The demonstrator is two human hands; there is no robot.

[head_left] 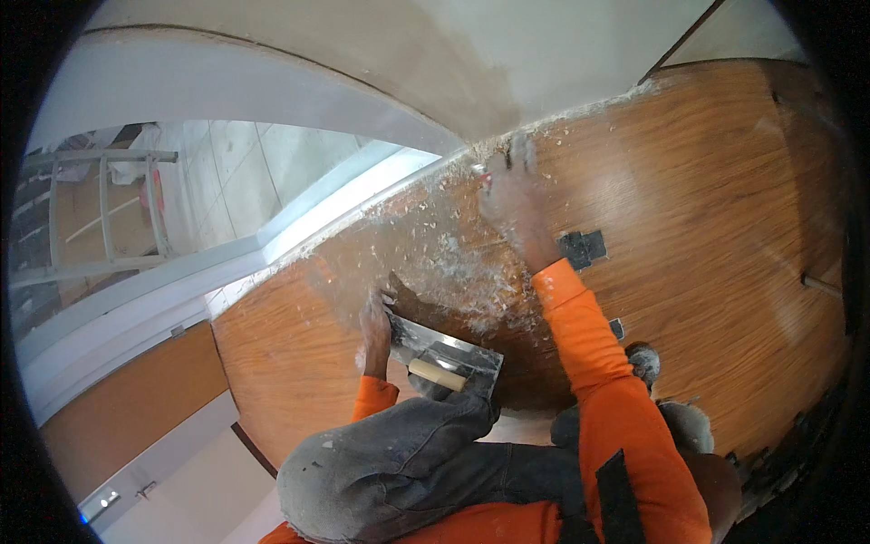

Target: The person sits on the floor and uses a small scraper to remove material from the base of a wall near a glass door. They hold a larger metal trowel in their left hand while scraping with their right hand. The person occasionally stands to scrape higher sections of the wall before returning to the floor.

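While our right hand (512, 195) grips a scraper (480, 170) and our left hand (374, 326) steadies the trowel (449, 354), plaster crumbs (444, 263) could slide underfoot; we might slip.

Wood-grain surface (725, 227): glossy orange-brown panel, filling the right and centre of the view. White plaster crumbs (444, 263) lie scattered on its upper-left part. Pale plastered wall (507, 54): meets the panel's upper edge, its paint shading from grey to white. White trim band (299, 227): runs along the panel's left edge. Grey ladder (100, 218): far left of the panel, beyond the trim, over light floor tiles (236, 172). Lighting even, daylight-like.
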